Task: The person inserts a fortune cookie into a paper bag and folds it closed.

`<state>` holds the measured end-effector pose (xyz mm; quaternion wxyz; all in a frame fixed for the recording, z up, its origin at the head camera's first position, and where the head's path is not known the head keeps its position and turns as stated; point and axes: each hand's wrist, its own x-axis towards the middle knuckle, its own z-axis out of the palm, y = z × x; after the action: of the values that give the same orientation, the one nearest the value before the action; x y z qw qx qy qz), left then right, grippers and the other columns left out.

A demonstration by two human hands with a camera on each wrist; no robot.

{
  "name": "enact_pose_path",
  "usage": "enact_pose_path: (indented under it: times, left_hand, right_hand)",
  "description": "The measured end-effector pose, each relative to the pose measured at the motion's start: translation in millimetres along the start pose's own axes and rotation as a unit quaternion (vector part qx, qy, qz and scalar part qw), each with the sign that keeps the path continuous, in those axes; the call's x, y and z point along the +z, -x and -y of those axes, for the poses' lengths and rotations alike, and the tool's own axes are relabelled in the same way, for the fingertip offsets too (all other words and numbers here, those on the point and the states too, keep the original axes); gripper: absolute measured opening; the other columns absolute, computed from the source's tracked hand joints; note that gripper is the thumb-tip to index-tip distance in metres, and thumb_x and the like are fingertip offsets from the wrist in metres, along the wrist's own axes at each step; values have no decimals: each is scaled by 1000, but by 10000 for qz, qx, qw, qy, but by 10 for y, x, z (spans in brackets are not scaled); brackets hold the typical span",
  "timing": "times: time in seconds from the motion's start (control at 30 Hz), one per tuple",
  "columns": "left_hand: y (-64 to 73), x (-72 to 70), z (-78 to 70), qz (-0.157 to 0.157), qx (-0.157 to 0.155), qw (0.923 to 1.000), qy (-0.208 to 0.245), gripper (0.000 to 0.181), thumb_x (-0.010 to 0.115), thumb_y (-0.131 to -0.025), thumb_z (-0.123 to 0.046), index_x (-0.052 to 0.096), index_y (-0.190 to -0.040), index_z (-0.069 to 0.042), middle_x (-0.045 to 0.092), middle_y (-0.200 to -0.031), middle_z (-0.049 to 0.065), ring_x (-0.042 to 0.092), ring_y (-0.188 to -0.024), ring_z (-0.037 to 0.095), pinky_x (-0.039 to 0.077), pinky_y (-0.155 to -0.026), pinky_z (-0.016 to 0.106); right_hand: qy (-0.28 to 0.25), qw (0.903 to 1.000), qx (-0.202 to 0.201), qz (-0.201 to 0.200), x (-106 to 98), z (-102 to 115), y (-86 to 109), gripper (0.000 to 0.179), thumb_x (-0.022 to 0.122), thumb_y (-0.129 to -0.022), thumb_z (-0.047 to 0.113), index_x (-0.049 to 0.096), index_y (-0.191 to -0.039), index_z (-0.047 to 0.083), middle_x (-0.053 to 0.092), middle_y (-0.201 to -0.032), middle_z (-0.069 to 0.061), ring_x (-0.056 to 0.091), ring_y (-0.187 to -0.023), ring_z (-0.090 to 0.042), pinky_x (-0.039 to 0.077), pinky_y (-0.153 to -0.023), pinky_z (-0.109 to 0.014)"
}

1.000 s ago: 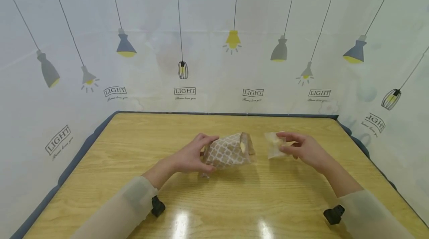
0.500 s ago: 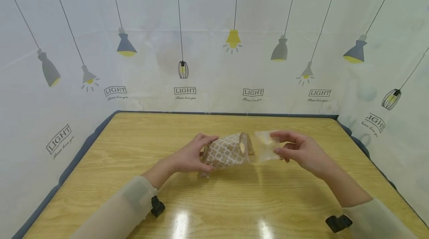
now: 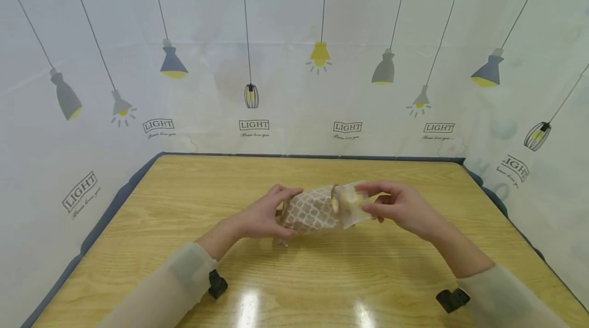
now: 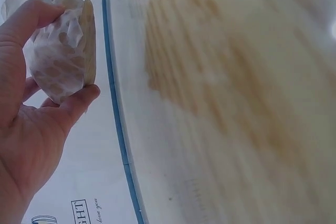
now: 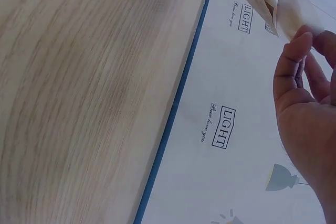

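Observation:
A brown paper bag (image 3: 310, 211) with a white lattice pattern lies on its side at mid-table, its mouth to the right. My left hand (image 3: 261, 216) grips its left end between thumb and fingers, as the left wrist view also shows on the bag (image 4: 58, 51). At the bag's mouth is a small translucent packet (image 3: 352, 206) with something pale yellow inside. My right hand (image 3: 399, 209) pinches the packet's right edge. In the right wrist view the packet (image 5: 292, 11) overlaps the opening; how far it is inside cannot be told.
The wooden table (image 3: 294, 282) has a dark blue edge strip (image 3: 313, 156) along its back and sides. White wall sheets (image 3: 285, 72) printed with lamps rise behind and beside it. A small black device (image 3: 217, 284) sits at each wrist.
My right hand has moved left with the packet, from a gap beside the bag to its mouth. My left hand and the bag have hardly moved.

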<state>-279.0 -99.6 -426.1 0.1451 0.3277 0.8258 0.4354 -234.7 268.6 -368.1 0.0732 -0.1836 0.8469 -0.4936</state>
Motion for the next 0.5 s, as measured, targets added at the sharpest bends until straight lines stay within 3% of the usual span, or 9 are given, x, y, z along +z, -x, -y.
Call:
enact_pose_path:
  times: [0.27, 0.5]
  left_hand:
    - [11, -14, -5, 74, 1, 10000, -36, 103, 89, -86, -9, 34, -173, -19, 39, -151, 15, 45, -144, 32, 47, -126, 55]
    - [-2, -24, 39, 71, -47, 10000, -33, 104, 89, -86, -10, 34, -173, -20, 39, -152, 14, 45, -145, 32, 47, -126, 54]
  right_hand:
    - [213, 9998, 13, 62, 4, 41, -43, 45, 77, -104, 22, 68, -148, 11, 66, -134, -21, 67, -79, -18, 62, -72, -31]
    - [418, 9991, -65, -29, 35, 38, -79, 43, 78, -103, 22, 70, -145, 14, 67, -127, -19, 66, -76, -15, 62, -69, -29]
